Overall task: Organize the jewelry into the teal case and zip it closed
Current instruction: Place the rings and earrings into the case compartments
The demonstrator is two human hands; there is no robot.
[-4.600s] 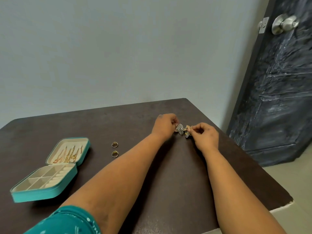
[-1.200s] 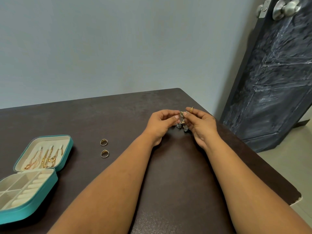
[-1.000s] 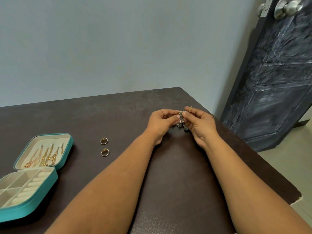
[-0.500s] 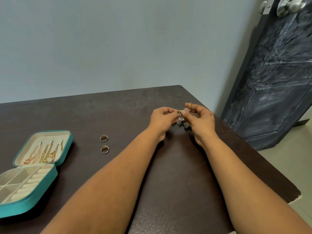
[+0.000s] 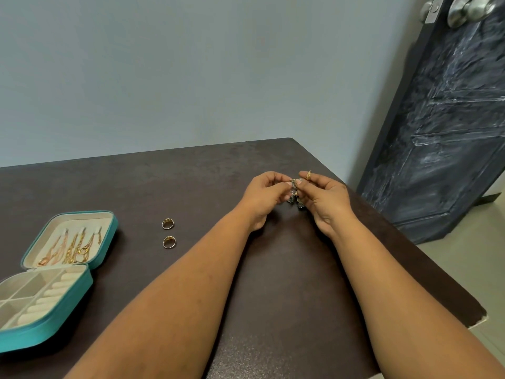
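Observation:
Both hands meet over the far right part of the dark table (image 5: pixel 273 283). My left hand (image 5: pixel 262 198) and my right hand (image 5: pixel 325 203) pinch a small cluster of silvery dangling earrings (image 5: pixel 294 193) between their fingertips, held just above the tabletop. A gold ring (image 5: pixel 308 175) sits on a finger of my right hand. Two gold rings (image 5: pixel 167 223) (image 5: pixel 169 242) lie loose on the table. The teal case (image 5: pixel 54 321) lies open at the left, with gold chains (image 5: pixel 71 246) in its lid and cream compartments in its base.
A dark door (image 5: pixel 448 132) with a round metal knob (image 5: pixel 472 8) stands at the right, beyond the table's right edge. A grey wall runs behind the table. The table's near right corner is chipped.
My hands lifted the earring cluster off the table earlier and keep working it between the fingertips. In the last second they barely moved; the view shifted slightly.

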